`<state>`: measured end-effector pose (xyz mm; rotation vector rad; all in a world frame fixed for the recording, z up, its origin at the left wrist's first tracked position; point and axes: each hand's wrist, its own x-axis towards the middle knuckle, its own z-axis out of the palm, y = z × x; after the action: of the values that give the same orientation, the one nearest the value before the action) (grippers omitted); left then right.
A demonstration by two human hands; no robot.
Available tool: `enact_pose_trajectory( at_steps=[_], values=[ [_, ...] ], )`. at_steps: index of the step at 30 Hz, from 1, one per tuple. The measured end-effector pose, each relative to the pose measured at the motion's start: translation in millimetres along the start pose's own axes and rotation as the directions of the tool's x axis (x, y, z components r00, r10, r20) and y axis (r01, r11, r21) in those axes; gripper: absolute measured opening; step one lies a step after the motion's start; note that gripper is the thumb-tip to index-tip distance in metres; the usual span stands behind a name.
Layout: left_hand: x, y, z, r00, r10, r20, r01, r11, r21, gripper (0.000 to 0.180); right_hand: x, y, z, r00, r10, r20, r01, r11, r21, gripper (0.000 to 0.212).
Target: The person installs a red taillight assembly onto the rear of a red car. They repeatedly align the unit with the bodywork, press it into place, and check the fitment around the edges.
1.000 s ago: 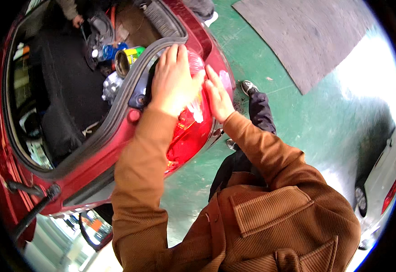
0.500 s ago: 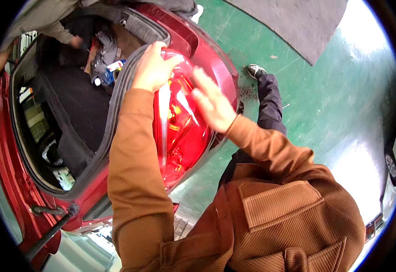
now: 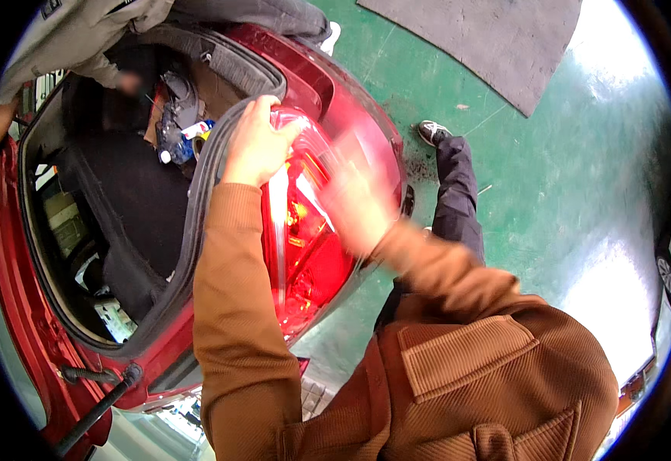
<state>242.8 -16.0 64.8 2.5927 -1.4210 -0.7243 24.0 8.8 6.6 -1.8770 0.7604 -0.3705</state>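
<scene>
A red tail light (image 3: 297,230) sits in the rear corner of a red car (image 3: 366,127), beside the open trunk. My left hand (image 3: 257,146) grips the light's upper inner edge, its thumb on the red lens and its fingers over the side by the rubber trunk seal (image 3: 205,161). The fingertips are partly hidden. My right hand (image 3: 354,200) is smeared by motion over the outer side of the light. Its fingers cannot be made out, nor whether it touches the lens.
Another person's arm (image 3: 82,46) reaches into the trunk at the upper left. A plastic bottle (image 3: 172,146) and other loose items lie inside on dark lining. A strut (image 3: 97,411) stands at the lower left. A grey mat (image 3: 489,38) covers part of the green floor (image 3: 550,177).
My right hand has shifted slightly down along the outer side of the light and is more blurred. My left hand keeps its place on the light's edge. The whole view has shifted slightly.
</scene>
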Motion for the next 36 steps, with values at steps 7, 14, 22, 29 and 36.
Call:
enact_pose_trajectory(
  at_steps=[7, 14, 22, 29, 36],
  values=[
    [-3, 2, -6, 1.000, 0.007, -0.015, -0.008, 0.998, -0.065, 0.061, 23, 33, -19, 0.977, -0.019, -0.212, 0.047, 0.990, 0.131, 0.067],
    [4, -6, 2, 1.000, 0.001, 0.023, -0.001, 1.000, -0.017, 0.064, -2, 25, 2, 0.994, -0.090, -0.068, 0.106, 0.953, 0.285, 0.071],
    [6, -7, 2, 1.000, 0.020, -0.006, -0.020, 1.000, -0.019, 0.062, -6, 11, 13, 0.992, -0.123, -0.003, 0.116, 0.928, 0.355, 0.062],
    [-8, 7, -6, 0.999, -0.032, -0.044, 0.034, 0.998, 0.047, 0.069, 52, 100, -26, 0.973, 0.232, -0.004, -0.198, 0.837, 0.509, 0.052],
    [-46, 14, -7, 0.991, -0.062, -0.119, 0.067, 0.997, 0.035, 0.078, 140, 75, -51, 0.958, 0.040, 0.284, -0.215, 0.757, 0.617, 0.048]
  ],
)
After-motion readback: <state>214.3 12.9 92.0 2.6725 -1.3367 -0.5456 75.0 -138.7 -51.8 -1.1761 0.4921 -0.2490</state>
